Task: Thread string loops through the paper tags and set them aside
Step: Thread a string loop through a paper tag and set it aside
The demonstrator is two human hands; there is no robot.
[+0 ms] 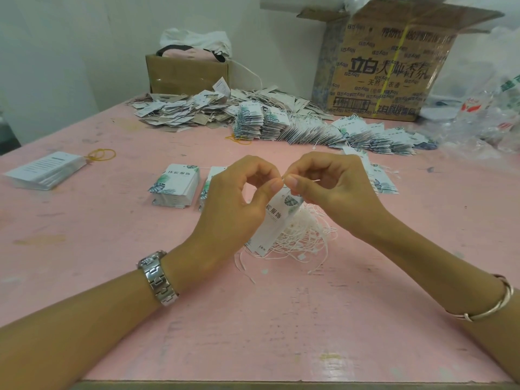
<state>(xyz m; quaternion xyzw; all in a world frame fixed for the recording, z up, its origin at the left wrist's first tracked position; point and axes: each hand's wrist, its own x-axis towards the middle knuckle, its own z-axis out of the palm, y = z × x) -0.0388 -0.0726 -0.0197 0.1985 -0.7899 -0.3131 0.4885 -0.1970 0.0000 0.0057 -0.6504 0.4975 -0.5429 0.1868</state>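
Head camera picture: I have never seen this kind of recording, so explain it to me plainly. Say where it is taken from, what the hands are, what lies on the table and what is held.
There is no machine here. A person works with bare hands, and one camera worn on the head looks forward and down at them. The left hand, with a watch on its wrist, pinches the top of a paper tag. The right hand, with a bangle, pinches a thin white string at the tag's top edge. Under the hands a tangle of loose strings lies on the pink table. To the left are neat stacks of tags and yellow rubber bands. Farther back lie rows of tags with strings among them, a loose heap of tags and a cardboard box.
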